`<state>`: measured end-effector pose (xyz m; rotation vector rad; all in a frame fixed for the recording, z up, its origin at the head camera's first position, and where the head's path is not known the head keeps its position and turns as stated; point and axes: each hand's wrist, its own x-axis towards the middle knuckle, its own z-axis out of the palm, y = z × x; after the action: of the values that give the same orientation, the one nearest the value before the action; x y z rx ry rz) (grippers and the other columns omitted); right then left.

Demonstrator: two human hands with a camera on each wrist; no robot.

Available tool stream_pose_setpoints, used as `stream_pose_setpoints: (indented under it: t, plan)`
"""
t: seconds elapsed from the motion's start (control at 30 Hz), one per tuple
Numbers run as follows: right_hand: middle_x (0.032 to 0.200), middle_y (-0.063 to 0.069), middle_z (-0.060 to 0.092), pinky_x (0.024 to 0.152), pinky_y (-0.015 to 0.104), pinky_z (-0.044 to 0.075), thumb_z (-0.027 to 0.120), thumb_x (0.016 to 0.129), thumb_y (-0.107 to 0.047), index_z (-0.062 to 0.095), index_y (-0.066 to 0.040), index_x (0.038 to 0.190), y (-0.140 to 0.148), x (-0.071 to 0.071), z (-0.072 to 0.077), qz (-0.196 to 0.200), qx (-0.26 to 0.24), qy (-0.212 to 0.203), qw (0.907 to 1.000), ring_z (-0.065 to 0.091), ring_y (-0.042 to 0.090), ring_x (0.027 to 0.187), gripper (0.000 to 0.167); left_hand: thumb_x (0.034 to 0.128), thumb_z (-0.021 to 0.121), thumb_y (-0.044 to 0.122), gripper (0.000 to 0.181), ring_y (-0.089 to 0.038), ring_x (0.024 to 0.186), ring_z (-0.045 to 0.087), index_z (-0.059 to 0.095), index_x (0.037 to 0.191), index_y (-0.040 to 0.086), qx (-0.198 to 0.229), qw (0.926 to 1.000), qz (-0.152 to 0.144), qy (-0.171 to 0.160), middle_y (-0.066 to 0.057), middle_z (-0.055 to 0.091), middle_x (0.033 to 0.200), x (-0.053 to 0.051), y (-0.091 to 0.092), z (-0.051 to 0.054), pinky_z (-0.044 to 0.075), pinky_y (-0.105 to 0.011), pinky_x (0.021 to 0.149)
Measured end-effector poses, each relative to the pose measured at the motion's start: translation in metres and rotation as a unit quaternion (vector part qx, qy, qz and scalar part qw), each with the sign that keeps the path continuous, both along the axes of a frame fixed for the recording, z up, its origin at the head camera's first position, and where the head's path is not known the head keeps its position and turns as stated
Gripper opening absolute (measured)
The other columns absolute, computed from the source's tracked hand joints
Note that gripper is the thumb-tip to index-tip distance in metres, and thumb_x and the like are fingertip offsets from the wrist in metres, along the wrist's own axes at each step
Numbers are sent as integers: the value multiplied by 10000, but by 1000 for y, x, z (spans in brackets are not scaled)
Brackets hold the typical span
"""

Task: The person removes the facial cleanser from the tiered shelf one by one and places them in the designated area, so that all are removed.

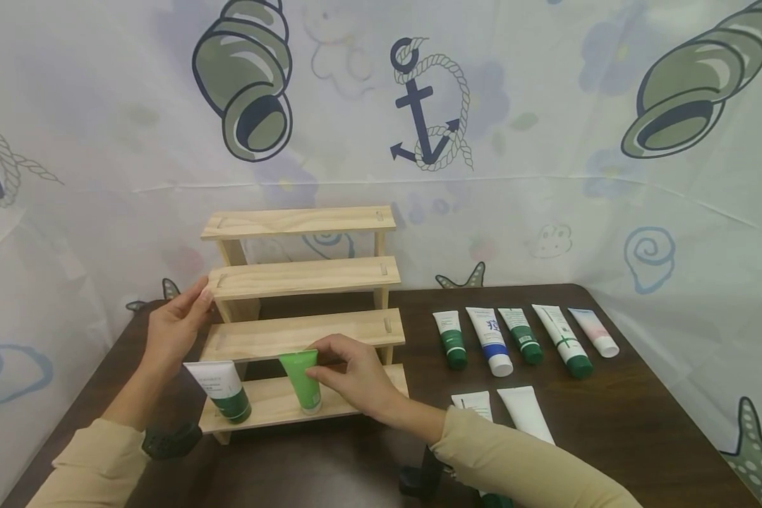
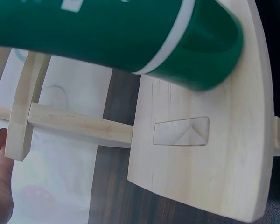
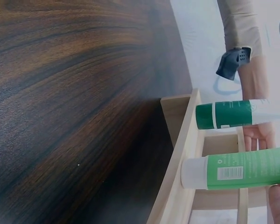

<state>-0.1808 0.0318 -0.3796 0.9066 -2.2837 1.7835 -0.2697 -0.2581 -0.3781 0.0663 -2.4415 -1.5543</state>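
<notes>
A light wooden rack with stepped shelves stands on the dark table. At the left end of its second shelf from the top, my left hand holds the board's edge between thumb and fingers. My right hand pinches the upper part of a light green tube, which stands cap down on the lowest shelf. Its white cap meets the board in the right wrist view. Left of it, a white and dark green tube stands on its cap on the same shelf, leaning somewhat.
Several squeeze tubes lie on the table right of the rack, among them a blue-banded one and a pink-and-white one. A plain white tube lies nearer, partly behind my right sleeve. A patterned cloth hangs behind.
</notes>
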Motion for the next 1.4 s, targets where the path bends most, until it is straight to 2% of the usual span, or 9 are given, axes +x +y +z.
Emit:
stream_pose_setpoints:
  t: [0.17,0.47,0.67,0.8,0.93,1.07,1.17,1.27,1.4]
  plan:
    - [970,120,687,752,215,559,690,832,-40,635,-3,1023,4,1,1,-134,-5,-87,9999,678,168,874,202,944,480,445,600,-97,1175,560,370,1431,114,-68,10000,3,-41,-181,392,1431,1,0,1,469,-84,816]
    - [957,116,686,739,243,567,697,834,-76,636,-24,1030,23,6,9,-306,-140,-16,9994,673,164,834,212,946,470,449,600,-195,1214,536,361,1433,116,-126,9998,9,-123,-186,385,1432,1,-1,0,475,-143,852]
    - [933,133,671,692,251,569,676,846,-45,622,-11,1031,48,9,12,-535,-192,223,9981,656,129,786,195,948,472,445,601,-88,1162,565,370,1429,100,-136,9999,-2,-39,-197,394,1423,1,-1,1,470,-97,826]
    - [958,166,658,712,273,571,658,848,-9,610,17,1023,69,9,15,-673,-333,188,9970,652,149,819,183,948,480,434,597,-19,1122,566,376,1425,90,-99,9999,-27,31,-204,399,1414,1,0,2,463,-71,808]
    - [1014,173,644,794,266,556,648,863,-33,599,22,1044,91,12,21,-1022,-308,-115,9942,645,187,892,195,947,482,433,598,3,1113,564,375,1425,91,-87,9999,-40,41,-199,395,1418,2,0,2,461,-69,809]
    - [1051,174,616,800,245,549,629,888,-67,583,21,1073,112,15,26,-1435,-304,-556,9876,633,147,906,210,947,482,432,598,-22,1139,559,372,1428,94,-80,10000,-42,28,-193,391,1425,2,0,2,458,-70,812]
    - [1065,163,593,793,265,560,603,909,-72,560,39,1086,129,17,29,-1586,-401,-796,9833,623,109,909,214,946,484,430,598,-75,1177,550,368,1430,98,-60,10000,-64,-5,-186,384,1433,1,-1,2,460,-83,824]
    - [1044,109,578,787,274,562,582,922,-74,536,58,1089,147,18,29,-1737,-477,-967,9789,608,91,897,217,947,483,430,598,-114,1201,540,363,1432,102,-54,9999,-92,-40,-177,376,1442,0,-1,2,462,-101,837]
    - [1023,27,549,794,251,556,555,944,-98,501,77,1112,174,21,26,-1946,-525,-1140,9728,592,74,908,248,947,483,431,595,-97,1192,546,368,1431,103,-62,9999,-95,-35,-176,382,1439,0,0,3,464,-103,838]
